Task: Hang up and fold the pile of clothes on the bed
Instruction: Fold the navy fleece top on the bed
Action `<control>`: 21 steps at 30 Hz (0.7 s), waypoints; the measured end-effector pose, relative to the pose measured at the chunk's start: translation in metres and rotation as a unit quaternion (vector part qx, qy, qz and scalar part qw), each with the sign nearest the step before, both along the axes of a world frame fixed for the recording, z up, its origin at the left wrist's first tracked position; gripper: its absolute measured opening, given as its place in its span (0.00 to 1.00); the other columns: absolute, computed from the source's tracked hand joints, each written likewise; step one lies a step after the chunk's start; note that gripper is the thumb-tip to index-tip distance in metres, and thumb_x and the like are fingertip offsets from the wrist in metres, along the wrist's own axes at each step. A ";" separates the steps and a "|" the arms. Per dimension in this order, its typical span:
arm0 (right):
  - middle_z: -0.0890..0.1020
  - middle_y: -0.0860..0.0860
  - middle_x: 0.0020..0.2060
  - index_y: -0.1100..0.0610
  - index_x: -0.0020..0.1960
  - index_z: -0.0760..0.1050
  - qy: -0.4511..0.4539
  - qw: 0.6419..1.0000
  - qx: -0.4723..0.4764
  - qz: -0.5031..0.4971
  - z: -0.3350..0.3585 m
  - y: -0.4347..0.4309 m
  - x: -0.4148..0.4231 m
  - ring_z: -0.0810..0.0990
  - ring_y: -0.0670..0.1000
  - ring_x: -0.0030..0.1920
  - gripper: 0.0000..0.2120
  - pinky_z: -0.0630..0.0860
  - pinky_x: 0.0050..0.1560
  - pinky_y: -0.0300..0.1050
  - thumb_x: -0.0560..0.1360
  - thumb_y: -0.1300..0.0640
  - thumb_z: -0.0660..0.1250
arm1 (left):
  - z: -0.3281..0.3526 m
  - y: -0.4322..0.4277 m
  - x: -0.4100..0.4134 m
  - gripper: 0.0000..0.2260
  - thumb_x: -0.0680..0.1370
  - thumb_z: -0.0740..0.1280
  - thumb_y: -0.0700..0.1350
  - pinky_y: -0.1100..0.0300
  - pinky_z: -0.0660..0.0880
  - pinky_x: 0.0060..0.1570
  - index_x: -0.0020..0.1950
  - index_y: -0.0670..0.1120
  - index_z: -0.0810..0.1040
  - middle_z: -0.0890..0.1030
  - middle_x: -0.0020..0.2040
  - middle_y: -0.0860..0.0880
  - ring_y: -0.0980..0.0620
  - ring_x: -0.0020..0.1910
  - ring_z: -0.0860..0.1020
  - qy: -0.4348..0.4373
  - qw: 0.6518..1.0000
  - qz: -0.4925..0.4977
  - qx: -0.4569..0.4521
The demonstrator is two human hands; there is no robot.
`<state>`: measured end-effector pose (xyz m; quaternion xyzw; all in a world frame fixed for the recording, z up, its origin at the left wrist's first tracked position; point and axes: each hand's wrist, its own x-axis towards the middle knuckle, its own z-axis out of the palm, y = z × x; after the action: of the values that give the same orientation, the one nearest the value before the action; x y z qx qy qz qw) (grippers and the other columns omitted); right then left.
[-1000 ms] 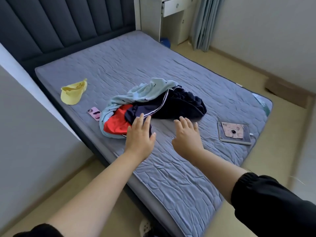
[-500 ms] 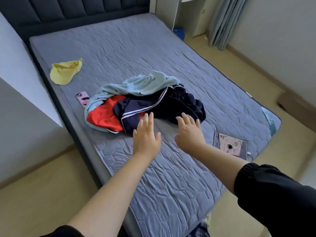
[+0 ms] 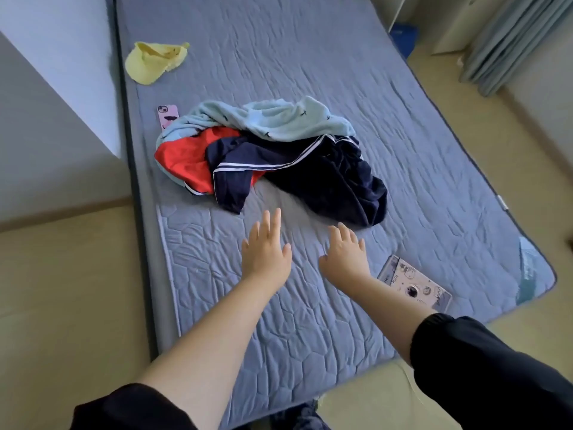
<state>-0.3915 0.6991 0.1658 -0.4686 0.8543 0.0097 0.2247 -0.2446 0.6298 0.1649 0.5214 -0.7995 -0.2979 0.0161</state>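
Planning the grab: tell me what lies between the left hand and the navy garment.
Head view: only bare bed cover separates the left hand from the navy garment.

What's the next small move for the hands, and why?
Probably reach forward and pinch the near edge of the navy garment. The left hand and right hand hover open, holding nothing, just short of it, and it lies nearest, atop the red garment.

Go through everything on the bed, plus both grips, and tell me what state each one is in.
pile of clothes: crumpled, unfolded heap
phone: back up, beside the pile
tablet: back up
yellow cap: lying apart from the pile
left grip: open, empty, short of the pile
right grip: open, empty, short of the pile
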 end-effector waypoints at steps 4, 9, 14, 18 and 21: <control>0.53 0.55 0.77 0.57 0.75 0.53 0.008 1.000 -0.015 0.000 -0.039 -0.002 -0.003 0.50 0.57 0.76 0.31 0.46 0.76 0.58 0.76 0.57 0.59 | -0.043 0.001 -0.005 0.31 0.82 0.57 0.47 0.45 0.55 0.73 0.79 0.51 0.43 0.47 0.79 0.47 0.45 0.77 0.51 0.007 1.000 0.006 -0.002; 0.56 0.56 0.76 0.59 0.73 0.57 0.001 0.999 -0.050 -0.007 -0.112 -0.012 -0.025 0.53 0.57 0.75 0.28 0.51 0.75 0.55 0.74 0.58 0.59 | -0.131 0.015 -0.031 0.31 0.82 0.57 0.46 0.46 0.55 0.73 0.78 0.52 0.41 0.45 0.79 0.48 0.46 0.77 0.50 -0.031 0.999 0.034 -0.003; 0.54 0.55 0.76 0.59 0.73 0.56 -0.032 0.999 -0.038 0.005 -0.203 -0.010 -0.090 0.54 0.56 0.75 0.28 0.52 0.74 0.53 0.75 0.58 0.59 | -0.221 0.035 -0.086 0.31 0.82 0.56 0.46 0.45 0.57 0.71 0.78 0.55 0.41 0.44 0.79 0.49 0.46 0.77 0.50 -0.050 0.994 0.090 0.033; 0.54 0.56 0.75 0.58 0.74 0.54 -0.033 0.996 -0.072 -0.038 -0.265 -0.010 -0.153 0.57 0.57 0.73 0.30 0.57 0.72 0.53 0.75 0.59 0.61 | -0.291 0.039 -0.134 0.31 0.81 0.58 0.50 0.45 0.57 0.71 0.78 0.55 0.43 0.46 0.79 0.49 0.46 0.77 0.51 -0.032 0.990 0.113 0.072; 0.50 0.56 0.77 0.56 0.77 0.49 -0.035 0.980 -0.166 -0.105 -0.302 -0.021 -0.190 0.52 0.56 0.76 0.36 0.56 0.74 0.52 0.75 0.62 0.62 | -0.354 0.026 -0.157 0.36 0.80 0.60 0.57 0.47 0.53 0.73 0.78 0.53 0.39 0.43 0.79 0.48 0.44 0.77 0.48 -0.057 0.989 0.042 0.127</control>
<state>-0.5817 0.6780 -0.1365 -0.4072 0.8801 -0.1723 0.1730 -0.4015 0.6559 -0.1895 0.5683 -0.7324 -0.3656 -0.0838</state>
